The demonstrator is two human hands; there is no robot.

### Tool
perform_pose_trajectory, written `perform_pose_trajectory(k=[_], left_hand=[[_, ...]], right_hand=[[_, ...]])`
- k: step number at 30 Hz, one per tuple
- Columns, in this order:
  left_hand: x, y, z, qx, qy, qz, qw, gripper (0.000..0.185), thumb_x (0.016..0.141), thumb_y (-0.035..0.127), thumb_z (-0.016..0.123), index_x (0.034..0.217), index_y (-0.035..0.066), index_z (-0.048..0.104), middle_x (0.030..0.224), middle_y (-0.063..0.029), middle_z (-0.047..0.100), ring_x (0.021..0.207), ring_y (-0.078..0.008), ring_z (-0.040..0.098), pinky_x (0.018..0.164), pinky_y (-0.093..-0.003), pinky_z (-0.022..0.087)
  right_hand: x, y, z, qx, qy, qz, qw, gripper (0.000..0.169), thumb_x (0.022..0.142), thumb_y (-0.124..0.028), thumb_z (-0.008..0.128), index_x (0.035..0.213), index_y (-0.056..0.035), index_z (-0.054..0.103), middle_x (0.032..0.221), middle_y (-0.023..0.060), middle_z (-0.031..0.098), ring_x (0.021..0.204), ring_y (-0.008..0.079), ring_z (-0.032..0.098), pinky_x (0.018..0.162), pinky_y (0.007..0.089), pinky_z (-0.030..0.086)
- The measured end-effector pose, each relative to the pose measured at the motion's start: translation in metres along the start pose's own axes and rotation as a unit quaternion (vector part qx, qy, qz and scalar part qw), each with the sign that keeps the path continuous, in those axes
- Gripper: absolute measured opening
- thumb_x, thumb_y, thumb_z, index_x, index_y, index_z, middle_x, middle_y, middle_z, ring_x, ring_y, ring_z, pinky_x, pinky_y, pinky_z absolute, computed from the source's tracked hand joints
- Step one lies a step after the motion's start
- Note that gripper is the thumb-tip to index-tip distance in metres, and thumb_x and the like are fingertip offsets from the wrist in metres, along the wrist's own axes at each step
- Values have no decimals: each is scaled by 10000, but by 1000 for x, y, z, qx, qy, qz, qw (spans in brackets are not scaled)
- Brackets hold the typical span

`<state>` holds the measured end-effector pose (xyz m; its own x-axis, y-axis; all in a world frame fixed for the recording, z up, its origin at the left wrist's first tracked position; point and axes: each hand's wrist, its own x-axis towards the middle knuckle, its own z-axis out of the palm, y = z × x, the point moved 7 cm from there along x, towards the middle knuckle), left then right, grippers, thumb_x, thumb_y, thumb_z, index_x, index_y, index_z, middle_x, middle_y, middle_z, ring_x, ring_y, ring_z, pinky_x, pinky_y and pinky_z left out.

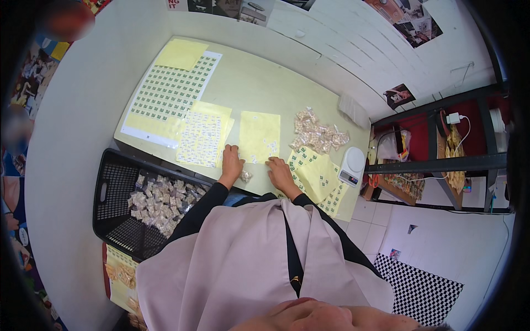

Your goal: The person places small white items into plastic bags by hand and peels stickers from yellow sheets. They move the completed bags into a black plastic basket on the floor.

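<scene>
My left hand rests at the lower left corner of a yellow backing sheet. Its fingers are bent, and I cannot tell whether they hold anything. A small clear packet of pale pieces lies on the table beside it. My right hand has its fingertips at the sheet's lower right edge, and whether they grip anything is not visible. A few small white labels remain stuck on the sheet's lower part. Left of my left hand lies another yellow sheet densely covered with small white labels.
Several filled packets are heaped at the table's right. Near them lie yellow sheets with green-printed stickers and a white digital scale. A large sticker sheet lies far left. A black plastic crate of packets stands left; a metal shelf stands right.
</scene>
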<state>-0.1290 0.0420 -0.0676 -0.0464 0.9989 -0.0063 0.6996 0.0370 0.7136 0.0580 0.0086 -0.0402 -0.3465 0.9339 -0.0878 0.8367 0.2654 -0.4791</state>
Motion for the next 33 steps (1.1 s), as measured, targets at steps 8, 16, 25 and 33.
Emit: perform_pose_trajectory(k=[8,16,25,33], left_hand=[[3,0,-3,-37,20,13,999,480,619,-33,729,1051,-44,520,1066,-201,453,1008,-388,462,867,-419,416],[5,-2,-3,-30,33,4,999,470,629,-51,716,1058,-48,522,1061,-197,448,1011,-387,462,873,-419,410],[9,-7,3,-49,14,-29,998,470,644,-77,691,1083,-49,527,1064,-191,455,1017,-370,475,868,-402,426],[10,-2,-1,-35,4,-40,999,529,653,-36,703,1153,-18,533,1058,-178,460,1001,-358,471,872,-394,424]], right_hand=[[4,9,-8,84,40,27,995,361,765,-7,595,1124,1,563,1193,158,518,1093,338,501,943,391,415],[0,26,-22,48,90,82,991,275,750,-6,605,1025,0,595,1051,141,534,1019,331,516,893,389,425],[-26,31,-26,-6,65,104,992,302,744,-52,614,1041,-1,595,1073,142,540,1028,325,511,889,406,427],[-49,43,-2,-59,33,116,991,413,743,-106,629,1107,67,542,1205,227,505,1095,363,491,948,417,412]])
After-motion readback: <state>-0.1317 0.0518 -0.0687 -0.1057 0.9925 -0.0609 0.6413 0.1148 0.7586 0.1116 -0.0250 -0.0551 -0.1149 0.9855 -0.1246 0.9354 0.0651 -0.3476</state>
